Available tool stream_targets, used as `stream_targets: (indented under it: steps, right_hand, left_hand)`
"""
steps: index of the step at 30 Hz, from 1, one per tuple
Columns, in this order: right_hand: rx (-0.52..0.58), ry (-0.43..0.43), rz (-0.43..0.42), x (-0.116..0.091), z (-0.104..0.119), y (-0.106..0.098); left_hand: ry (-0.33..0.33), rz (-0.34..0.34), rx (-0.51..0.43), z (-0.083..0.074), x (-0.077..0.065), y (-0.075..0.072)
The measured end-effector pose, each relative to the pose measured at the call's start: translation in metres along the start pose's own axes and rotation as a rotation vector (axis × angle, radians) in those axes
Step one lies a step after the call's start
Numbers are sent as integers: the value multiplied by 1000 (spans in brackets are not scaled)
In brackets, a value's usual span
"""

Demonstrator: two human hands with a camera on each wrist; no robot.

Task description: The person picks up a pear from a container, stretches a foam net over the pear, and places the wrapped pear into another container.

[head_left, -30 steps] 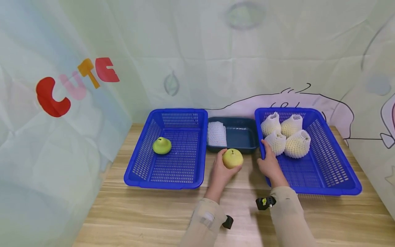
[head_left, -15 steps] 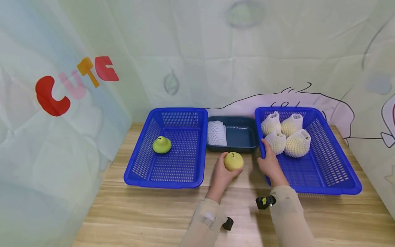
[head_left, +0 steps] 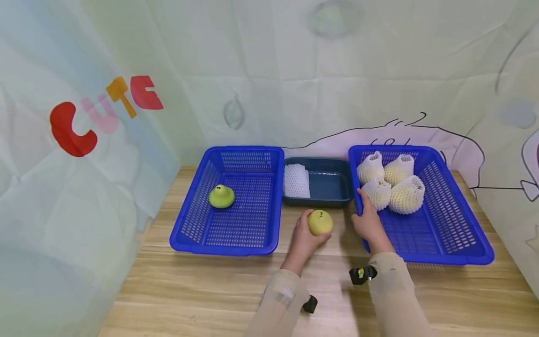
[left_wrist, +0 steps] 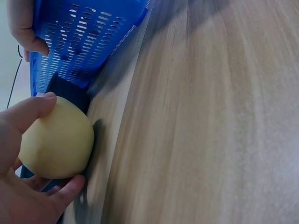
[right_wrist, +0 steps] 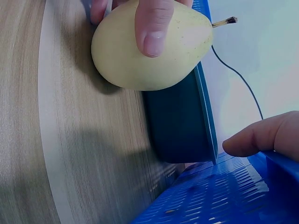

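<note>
A pale yellow pear [head_left: 321, 222] stands stem up, close over the wooden table, in front of the dark teal tray [head_left: 330, 203]. My left hand [head_left: 304, 241] grips it from the left, thumb on the near side and fingers round the far side. In the right wrist view the pear [right_wrist: 154, 51] shows its stem and the left thumb across it. My right hand [head_left: 370, 227] grips the left rim of the right blue basket [head_left: 463, 258], its thumb outside. Several pears in white foam nets [head_left: 406, 195] sit in that basket, beside the fingers.
A left blue basket [head_left: 225, 250] holds one green pear [head_left: 221, 196]. White foam nets [head_left: 296, 181] lie flat in the tray's left part. A printed cloth [head_left: 269, 93] hangs behind the table [head_left: 202, 295].
My left hand has drawn the pear slightly toward me and lowered it, away from the tray. My right hand has stayed at the basket's rim.
</note>
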State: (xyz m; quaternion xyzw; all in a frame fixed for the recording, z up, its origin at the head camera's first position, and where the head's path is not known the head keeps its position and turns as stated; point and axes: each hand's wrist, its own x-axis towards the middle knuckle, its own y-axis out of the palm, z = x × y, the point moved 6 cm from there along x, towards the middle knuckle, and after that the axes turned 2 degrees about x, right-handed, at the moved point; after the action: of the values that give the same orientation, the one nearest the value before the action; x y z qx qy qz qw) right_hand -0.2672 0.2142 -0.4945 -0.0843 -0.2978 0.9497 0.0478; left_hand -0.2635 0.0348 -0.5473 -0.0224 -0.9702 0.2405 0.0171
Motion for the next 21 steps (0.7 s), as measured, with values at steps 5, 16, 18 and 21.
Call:
stream_targets:
  steps: [5, 16, 18, 21]
  right_hand:
    - [4, 19, 9, 1, -1, 1]
    - [-1, 17, -1, -1, 0, 0]
    - [-1, 18, -3, -1, 0, 1]
    - [8, 17, -3, -1, -1, 0]
  left_hand:
    - [-3, 12, 24, 1, -1, -1]
    - [28, 60, 166, -18, -11, -12]
    - [90, 90, 208, -39, -17, -24]
    - [222, 66, 265, -72, -24, -54]
